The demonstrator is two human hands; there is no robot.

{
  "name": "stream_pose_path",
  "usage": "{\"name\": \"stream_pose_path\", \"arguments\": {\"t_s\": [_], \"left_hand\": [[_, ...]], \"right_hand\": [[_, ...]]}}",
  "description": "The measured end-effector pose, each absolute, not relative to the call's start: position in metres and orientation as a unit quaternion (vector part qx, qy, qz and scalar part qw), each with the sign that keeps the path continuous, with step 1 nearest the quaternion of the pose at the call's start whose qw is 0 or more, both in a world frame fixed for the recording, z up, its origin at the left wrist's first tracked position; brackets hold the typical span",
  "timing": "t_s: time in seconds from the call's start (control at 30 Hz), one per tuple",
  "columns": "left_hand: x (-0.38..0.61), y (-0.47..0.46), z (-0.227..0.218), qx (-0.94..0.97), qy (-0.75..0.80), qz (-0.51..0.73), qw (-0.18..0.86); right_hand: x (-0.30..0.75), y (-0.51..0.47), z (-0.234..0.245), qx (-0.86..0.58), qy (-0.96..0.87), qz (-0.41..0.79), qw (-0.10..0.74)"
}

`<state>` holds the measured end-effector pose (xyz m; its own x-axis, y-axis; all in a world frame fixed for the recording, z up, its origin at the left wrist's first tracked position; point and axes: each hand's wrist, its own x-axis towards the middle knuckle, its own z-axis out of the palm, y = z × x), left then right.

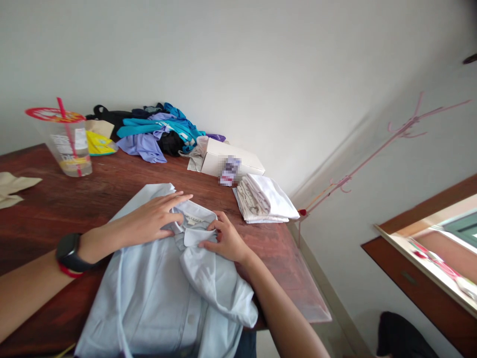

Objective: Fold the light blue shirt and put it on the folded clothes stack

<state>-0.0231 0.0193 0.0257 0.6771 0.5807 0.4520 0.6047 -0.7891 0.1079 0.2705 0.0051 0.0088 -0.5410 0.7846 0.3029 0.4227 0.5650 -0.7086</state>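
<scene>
A person's two bare hands work on a pale blue cotton button-up shirt [167, 298]. It lies face up along the near edge of a dark reddish-brown wooden table [112, 186], with its collar pointing towards the middle of the table and its lower part hanging over the near edge.

The left hand [152, 219] lies flat on the shirt beside the collar, fingers stretched out and slightly spread, gripping nothing. A black smartwatch [69, 253] sits on that wrist. The right hand [223, 243] rests on the other side of the collar, fingers bent, pinching the collar flap between thumb and fingertips.

Near the far left corner stands a clear plastic cup with a red lid and red straw [69, 144]. Just behind it lies a yellow packet [99, 143]. Along the far edge is a loose heap of blue, turquoise and black clothes [156, 132]. A white cardboard box [229, 161] sits near the far right corner, touching the heap. A folded stack of white cloth [266, 201] lies at the right edge, just beside the box. A crumpled beige cloth [13, 189] rests at the left edge.
</scene>
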Motion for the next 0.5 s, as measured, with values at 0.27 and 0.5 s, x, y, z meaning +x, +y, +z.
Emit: {"name": "stream_pose_path", "arguments": {"t_s": [0.27,0.5], "left_hand": [[-0.022,0.018,0.031,-0.918,-0.312,-0.245,0.007],[-0.020,0.012,0.039,-0.921,-0.318,-0.226,0.012]], "right_hand": [[0.271,0.005,0.008,-0.371,-0.829,0.285,0.306],[0.271,0.003,0.009,-0.380,-0.823,0.287,0.310]]}}
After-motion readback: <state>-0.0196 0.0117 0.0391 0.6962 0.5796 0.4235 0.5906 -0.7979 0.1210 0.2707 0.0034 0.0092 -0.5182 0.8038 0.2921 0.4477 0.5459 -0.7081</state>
